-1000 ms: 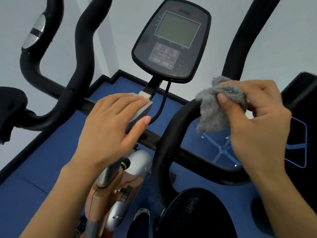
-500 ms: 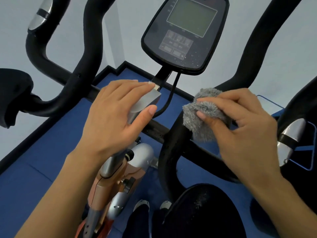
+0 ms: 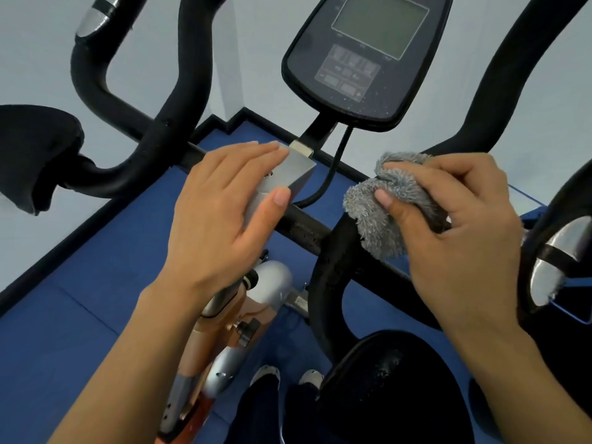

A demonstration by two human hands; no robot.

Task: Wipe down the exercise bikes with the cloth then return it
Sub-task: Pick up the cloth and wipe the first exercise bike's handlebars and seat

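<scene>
A fluffy grey cloth (image 3: pixel 381 216) is bunched in my right hand (image 3: pixel 461 225) and pressed on the black foam handlebar (image 3: pixel 333 270) of the exercise bike, right of centre. My left hand (image 3: pixel 224 213) grips the silver handlebar stem block (image 3: pixel 288 174) below the console mount. The bike's dark console (image 3: pixel 365 56) with its grey screen sits above both hands. The left handlebar loop (image 3: pixel 179 100) curves up at the upper left.
A black elbow pad (image 3: pixel 35 152) sits at the left and another (image 3: pixel 394 386) at the bottom right. The copper and silver bike frame (image 3: pixel 230 331) runs down below my left hand. Blue floor mat (image 3: pixel 80 299), white walls and my shoes (image 3: pixel 266 373) lie below. A second bike's silver-capped grip (image 3: pixel 557 261) stands at the right.
My right hand has slid the cloth down and leftward along the right handlebar, from its upper bend toward the crossbar. My left hand has stayed on the stem block. The view tilted slightly downward.
</scene>
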